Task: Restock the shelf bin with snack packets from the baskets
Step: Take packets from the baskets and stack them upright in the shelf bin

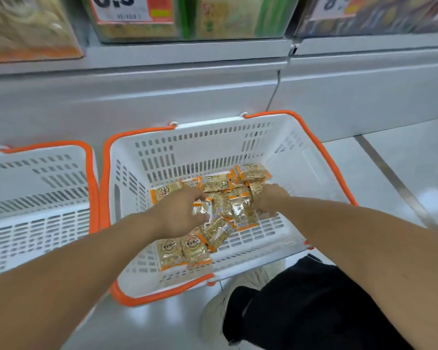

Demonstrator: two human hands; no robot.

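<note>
- The white basket (276, 147) with orange handles sits on the floor, and a fair scatter of snack packets (240, 210) lies across its bottom; so, to my eye, the restocking is mid-way at best; plenty is left to lift out.
- A second basket (36, 198), off beyond the left hand, shows no packets in the part I can see; it may already be done with, though I cannot be sure.
- The shelf bin (187, 21) stands up above both hands behind a clear front, with a price tag (132, 8) on it; how full it is I cannot tell through the blur.
- The left hand (180, 213) is down among the packets, its grip curled round a clear-wrapped packet (200, 207); thumb and fingers close on it.
- The right hand (269, 195) reaches in across from the left one, fingers bent down into the far packets; its grip looks closed on some of them, but the fingertips are hidden, so which ones I cannot say.
- Two packets (182, 251) lie just below the left wrist, untouched.
</note>
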